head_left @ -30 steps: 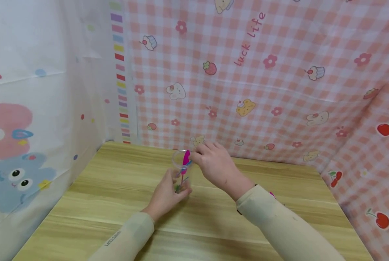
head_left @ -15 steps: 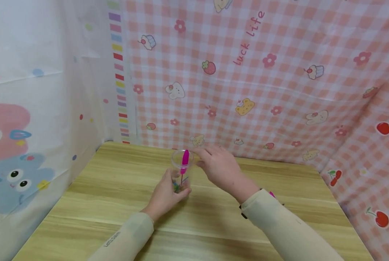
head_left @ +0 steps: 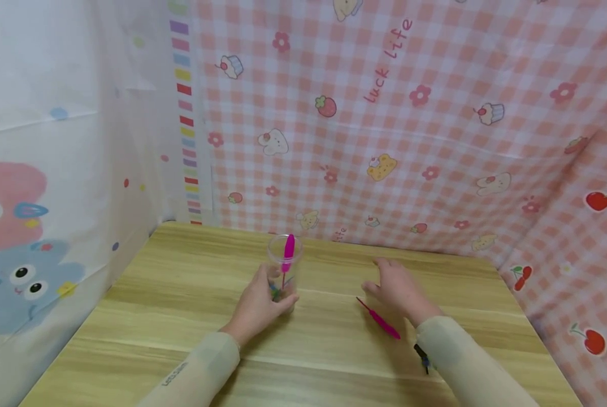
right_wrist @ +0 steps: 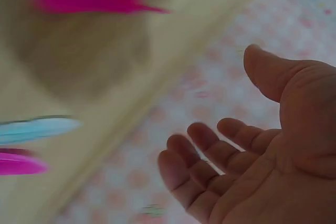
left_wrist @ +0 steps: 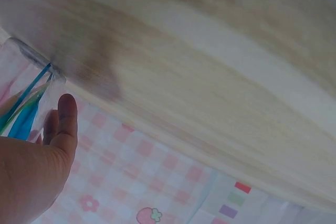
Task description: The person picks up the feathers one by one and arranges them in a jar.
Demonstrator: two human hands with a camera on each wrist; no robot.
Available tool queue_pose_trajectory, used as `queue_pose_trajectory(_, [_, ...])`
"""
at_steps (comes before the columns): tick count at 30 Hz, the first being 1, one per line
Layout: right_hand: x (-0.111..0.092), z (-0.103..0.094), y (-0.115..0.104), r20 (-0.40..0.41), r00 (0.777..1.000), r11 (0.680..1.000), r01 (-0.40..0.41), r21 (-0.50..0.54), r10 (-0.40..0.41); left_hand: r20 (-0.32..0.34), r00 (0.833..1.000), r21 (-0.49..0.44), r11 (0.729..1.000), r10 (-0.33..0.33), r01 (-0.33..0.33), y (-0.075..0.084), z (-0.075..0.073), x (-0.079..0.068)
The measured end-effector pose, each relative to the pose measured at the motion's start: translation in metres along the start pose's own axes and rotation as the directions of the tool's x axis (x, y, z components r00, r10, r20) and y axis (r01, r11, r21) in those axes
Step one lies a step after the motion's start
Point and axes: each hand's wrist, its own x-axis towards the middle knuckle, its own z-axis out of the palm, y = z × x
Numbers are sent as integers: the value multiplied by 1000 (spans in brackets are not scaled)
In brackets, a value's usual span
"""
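My left hand (head_left: 258,305) grips a clear plastic cup (head_left: 277,257) standing on the table. Out of the cup's rim rises the magenta handle of a thin-shafted stick (head_left: 289,249). Blue and green sticks (left_wrist: 23,121) show through the cup wall in the left wrist view. Over the table to the right, my right hand (head_left: 397,288) holds nothing; its fingers are loosely bent, the thumb apart. Just below it lies another magenta stick (head_left: 385,325) with a thick handle and thin shaft. A light blue handle (right_wrist: 39,129) and a magenta one (right_wrist: 21,163) appear, blurred, in the right wrist view.
A small dark, bluish thing (head_left: 421,357) is partly hidden beside the right sleeve. The wooden table (head_left: 324,362) ends at a pink checked cloth (head_left: 334,147) behind, with a white printed cloth (head_left: 105,141) on the left.
My right hand has let go of a blue stick at the cup and moved right and down, uncovering the magenta stick on the table. The left hand still holds the cup in place.
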Motion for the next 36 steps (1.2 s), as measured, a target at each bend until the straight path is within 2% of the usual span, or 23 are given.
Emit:
queue_pose_trajectory(4, [-6, 18, 20, 54, 997, 998, -56, 0, 56, -1, 1000, 0, 1000, 7, -7, -2, 0, 0])
queue_pose_trajectory(11, [-10, 45, 29, 78, 997, 998, -13, 56, 9, 0, 1000, -3, 1000, 6, -6, -2, 1, 0])
queue_pose_trajectory(22, [-14, 56, 17, 67, 997, 992, 37, 122, -46, -4, 1000, -8, 1000, 8, -8, -3, 1, 0])
queue_pose_trajectory(29, [-14, 58, 13, 103, 994, 990, 10, 144, -25, 2, 1000, -8, 1000, 1, -1, -1, 0, 0])
queue_pose_trajectory(36, [-10, 58, 15, 111, 993, 987, 19, 162, -37, 17, 1000, -3, 1000, -23, 24, 2, 0, 0])
